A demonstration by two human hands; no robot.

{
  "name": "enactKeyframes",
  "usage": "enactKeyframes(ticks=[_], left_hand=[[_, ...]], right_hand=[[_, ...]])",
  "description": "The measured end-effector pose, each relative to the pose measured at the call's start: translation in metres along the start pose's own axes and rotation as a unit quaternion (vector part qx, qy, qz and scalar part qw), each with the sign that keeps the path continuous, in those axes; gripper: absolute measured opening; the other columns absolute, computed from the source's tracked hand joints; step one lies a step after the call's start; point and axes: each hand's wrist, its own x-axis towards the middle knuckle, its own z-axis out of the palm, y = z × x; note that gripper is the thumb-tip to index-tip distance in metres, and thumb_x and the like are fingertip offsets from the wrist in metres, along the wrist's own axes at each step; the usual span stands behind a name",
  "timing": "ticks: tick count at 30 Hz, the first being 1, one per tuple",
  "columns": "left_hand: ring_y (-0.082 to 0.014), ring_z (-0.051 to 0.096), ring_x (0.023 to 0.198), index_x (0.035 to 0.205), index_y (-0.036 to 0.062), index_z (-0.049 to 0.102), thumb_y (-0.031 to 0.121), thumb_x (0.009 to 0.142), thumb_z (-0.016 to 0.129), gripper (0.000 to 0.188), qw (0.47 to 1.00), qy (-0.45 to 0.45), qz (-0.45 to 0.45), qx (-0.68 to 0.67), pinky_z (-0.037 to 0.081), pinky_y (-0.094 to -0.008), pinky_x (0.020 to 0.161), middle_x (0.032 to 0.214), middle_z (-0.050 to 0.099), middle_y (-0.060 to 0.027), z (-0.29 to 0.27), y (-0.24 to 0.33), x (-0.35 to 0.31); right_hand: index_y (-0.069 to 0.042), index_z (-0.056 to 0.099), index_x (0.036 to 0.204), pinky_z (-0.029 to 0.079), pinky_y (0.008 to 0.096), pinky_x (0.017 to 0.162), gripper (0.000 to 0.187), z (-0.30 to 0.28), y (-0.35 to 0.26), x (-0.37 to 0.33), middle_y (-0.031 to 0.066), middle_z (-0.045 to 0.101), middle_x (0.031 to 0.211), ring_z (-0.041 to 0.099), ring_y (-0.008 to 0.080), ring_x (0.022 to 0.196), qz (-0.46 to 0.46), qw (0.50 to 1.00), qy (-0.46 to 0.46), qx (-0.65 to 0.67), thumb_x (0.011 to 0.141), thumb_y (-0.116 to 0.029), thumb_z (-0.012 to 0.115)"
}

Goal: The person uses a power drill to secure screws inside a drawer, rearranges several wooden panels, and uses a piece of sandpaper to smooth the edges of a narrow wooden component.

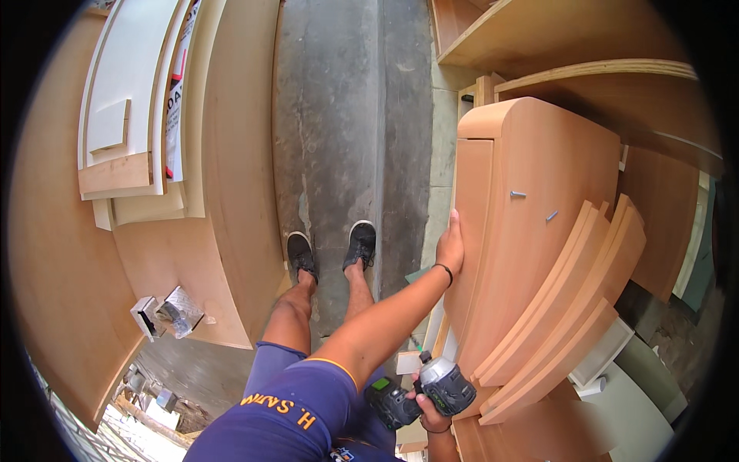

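Observation:
My left hand (pixel 452 248) rests against the front face of a wood-finish cabinet (pixel 539 146) with a rounded corner, fingers stretched out. A dark band circles that wrist. Lower down, close to my body, my right hand (pixel 433 414) is wrapped round the handle of a cordless drill (pixel 445 385), black with a silver head. Its battery end points left. On the cabinet's upper surface are two screws, one screw (pixel 518 194) near the middle and another screw (pixel 552 216) further right. Several curved wooden strips (pixel 566 300) lie on the cabinet's right part.
At left, a large wooden unit (pixel 239 154) carries stacked white boards (pixel 127 85) and small silvery wrapped packets (pixel 178 312). A grey concrete floor (pixel 331 100) runs between the units. More plywood panels (pixel 585 46) stand at the upper right; a white panel (pixel 604 354) is at lower right.

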Motion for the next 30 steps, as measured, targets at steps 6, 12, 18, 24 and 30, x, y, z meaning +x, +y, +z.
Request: enactKeyframes(ticks=[6,12,18,24,30], left_hand=[[-0.0329,0.045,0.126,0.130,0.0018,0.051,0.067,0.092,0.021,0.082,0.999,-0.007,-0.001,0.042,0.033,-0.0365,0.104,0.131,0.052,-0.0195,-0.006,0.001,0.004],[-0.0327,0.046,0.125,0.130,0.0003,0.051,0.069,0.091,0.022,0.085,0.999,0.013,-0.038,0.017,0.033,-0.0349,0.103,0.129,0.053,-0.0225,-0.034,-0.016,0.010],[-0.0268,0.052,0.116,0.123,0.0029,0.058,0.072,0.089,0.021,0.086,0.997,0.051,-0.011,0.059,0.037,-0.0345,0.098,0.121,0.059,-0.0178,-0.114,0.023,-0.032],[-0.0182,0.057,0.103,0.130,0.0018,0.047,0.046,0.099,0.034,0.056,0.996,-0.009,-0.035,-0.083,0.047,-0.0289,0.084,0.108,0.062,-0.0105,-0.199,-0.010,-0.019],[-0.0168,0.057,0.099,0.128,0.0059,0.047,0.029,0.098,0.043,0.038,0.999,-0.011,0.042,-0.029,0.050,-0.0276,0.080,0.112,0.057,-0.0058,-0.232,0.001,-0.030]], right_hand=[[-0.002,0.036,0.131,0.053,0.0331,0.076,0.058,-0.017,-0.007,0.019,0.0187,0.059,0.111,0.062,0.0194,0.079,0.054,0.993,-0.082,0.062,0.078,0.001,0.060],[-0.001,0.042,0.126,0.054,0.0341,0.071,0.054,-0.022,-0.045,0.014,0.0168,0.062,0.105,0.063,0.0192,0.075,0.028,0.997,-0.078,0.004,0.079,-0.001,0.067],[0.004,0.046,0.121,0.056,0.0336,0.070,0.054,-0.029,-0.058,0.020,0.0122,0.060,0.096,0.065,0.0201,0.077,0.079,0.994,-0.066,0.031,0.076,-0.012,0.072],[0.002,0.052,0.116,0.057,0.0340,0.067,0.044,0.015,-0.103,0.053,0.0154,0.062,0.095,0.065,0.0222,0.074,0.105,0.992,-0.033,0.065,0.076,-0.008,0.067],[0.002,0.057,0.107,0.053,0.0259,0.051,0.031,0.051,-0.120,0.105,0.0116,0.064,0.087,0.061,0.0131,0.058,0.179,0.982,-0.061,-0.012,0.080,-0.010,0.066]])
